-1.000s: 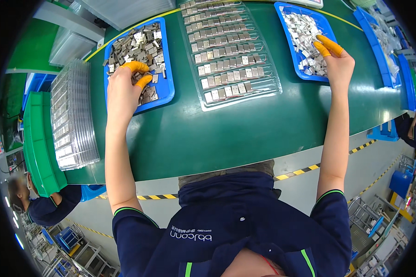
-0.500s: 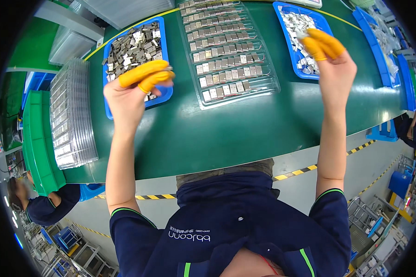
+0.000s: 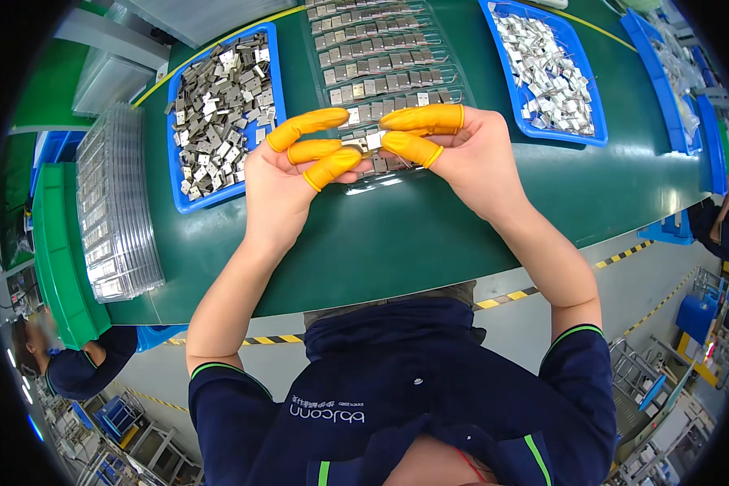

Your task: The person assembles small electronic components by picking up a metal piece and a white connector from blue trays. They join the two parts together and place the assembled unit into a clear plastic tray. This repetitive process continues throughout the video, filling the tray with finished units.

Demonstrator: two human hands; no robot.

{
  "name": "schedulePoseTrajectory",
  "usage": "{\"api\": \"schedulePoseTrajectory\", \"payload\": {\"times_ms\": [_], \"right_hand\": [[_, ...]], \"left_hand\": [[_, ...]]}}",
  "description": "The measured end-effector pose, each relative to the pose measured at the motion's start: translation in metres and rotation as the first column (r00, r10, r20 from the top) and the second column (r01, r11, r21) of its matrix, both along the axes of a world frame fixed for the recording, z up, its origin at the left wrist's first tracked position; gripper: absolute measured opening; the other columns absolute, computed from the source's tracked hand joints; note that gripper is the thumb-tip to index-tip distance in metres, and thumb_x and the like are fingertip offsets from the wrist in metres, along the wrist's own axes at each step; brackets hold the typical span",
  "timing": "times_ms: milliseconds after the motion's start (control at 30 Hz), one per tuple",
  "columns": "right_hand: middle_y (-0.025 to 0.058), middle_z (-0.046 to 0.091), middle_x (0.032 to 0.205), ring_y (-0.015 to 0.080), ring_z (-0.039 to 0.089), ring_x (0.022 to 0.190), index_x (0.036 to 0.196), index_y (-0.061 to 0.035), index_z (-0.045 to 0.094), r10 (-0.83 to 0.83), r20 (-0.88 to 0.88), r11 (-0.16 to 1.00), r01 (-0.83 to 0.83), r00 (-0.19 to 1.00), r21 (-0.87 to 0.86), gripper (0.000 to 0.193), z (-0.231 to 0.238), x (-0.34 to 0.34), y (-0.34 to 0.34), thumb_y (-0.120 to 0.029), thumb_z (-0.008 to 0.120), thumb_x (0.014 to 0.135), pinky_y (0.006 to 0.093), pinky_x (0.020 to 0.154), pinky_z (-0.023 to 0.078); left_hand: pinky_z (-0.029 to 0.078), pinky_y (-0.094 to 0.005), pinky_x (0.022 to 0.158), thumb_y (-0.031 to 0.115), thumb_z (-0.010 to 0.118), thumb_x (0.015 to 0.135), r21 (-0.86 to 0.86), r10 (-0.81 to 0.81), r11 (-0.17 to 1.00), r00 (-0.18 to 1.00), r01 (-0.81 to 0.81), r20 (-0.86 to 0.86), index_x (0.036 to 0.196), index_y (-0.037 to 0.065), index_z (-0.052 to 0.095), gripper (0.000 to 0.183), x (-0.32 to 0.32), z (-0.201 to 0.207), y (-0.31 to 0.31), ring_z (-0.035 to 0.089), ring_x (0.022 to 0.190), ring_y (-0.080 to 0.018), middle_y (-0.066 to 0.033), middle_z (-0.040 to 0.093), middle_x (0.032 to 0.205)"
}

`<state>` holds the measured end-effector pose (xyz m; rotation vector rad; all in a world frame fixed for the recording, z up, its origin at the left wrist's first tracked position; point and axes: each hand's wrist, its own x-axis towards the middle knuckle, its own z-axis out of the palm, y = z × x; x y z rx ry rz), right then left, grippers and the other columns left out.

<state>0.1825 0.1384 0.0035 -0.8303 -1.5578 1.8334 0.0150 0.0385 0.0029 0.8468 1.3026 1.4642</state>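
My left hand and my right hand, both with yellow finger cots on several fingers, meet above the near end of a clear plastic tray. Pinched in my left fingertips is a small grey metal shell. My right thumb and forefinger grip a small white connector piece, its end against the shell; whether it is inside cannot be seen. Rows of similar grey and silver pieces fill the tray, its nearest rows partly hidden by my hands.
To the left, a blue bin holds loose metal shells; at right another blue bin holds white pieces. Stacked clear trays and a green bin stand at the left edge. People sit at far left and far right.
Both hands have come inward from the two blue bins, and the metal shell and white connector piece are brought together over the tray's near end.
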Motion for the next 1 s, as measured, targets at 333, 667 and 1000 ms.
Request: {"api": "schedulePoseTrajectory", "payload": {"times_ms": [333, 667, 1000], "right_hand": [[0.0088, 0.068, 0.088, 0.0123, 0.065, 0.078, 0.093, 0.0027, 0.067, -0.038, 0.093, 0.969, 0.014, 0.995, 0.248, 0.018, 0.005, 0.004, -0.008, -0.002, 0.069, 0.076, 0.0229, 0.073, 0.052], [0.008, 0.069, 0.087, 0.0116, 0.065, 0.076, 0.092, 0.0003, 0.068, -0.043, -0.021, 0.784, 0.046, 0.999, 0.619, 0.019, 0.0, 0.008, -0.008, -0.002, 0.071, 0.074, 0.0233, 0.07, 0.052], [0.0052, 0.066, 0.083, 0.011, 0.063, 0.076, 0.09, -0.0006, 0.068, 0.197, -0.111, 0.964, -0.171, 0.974, 0.204, 0.023, 0.0, 0.008, -0.005, -0.001, 0.075, 0.068, 0.024, 0.073, 0.051]], "left_hand": [[0.054, -0.0257, 0.069, 0.0, 0.066, 0.078, -0.066, 0.012, 0.998, 1.0, -0.013, -0.024, 0.099, -0.008, 0.061, 0.023, 0.002, -0.005, -0.003, 0.067, 0.077, -0.0215, -0.0155, 0.066, 0.088], [0.05, -0.0259, 0.079, 0.001, 0.069, 0.076, -0.105, 0.017, 0.994, 1.0, -0.015, 0.023, 0.097, -0.003, 0.067, 0.022, -0.002, -0.003, -0.006, 0.064, 0.081, -0.0149, -0.011, 0.067, 0.092], [0.051, -0.0257, 0.069, 0.002, 0.071, 0.073, -0.078, -0.144, 0.986, 0.988, 0.148, 0.064, 0.093, -0.005, 0.066, 0.022, -0.004, -0.001, -0.011, 0.063, 0.071, -0.0154, -0.0114, 0.067, 0.084]]}}
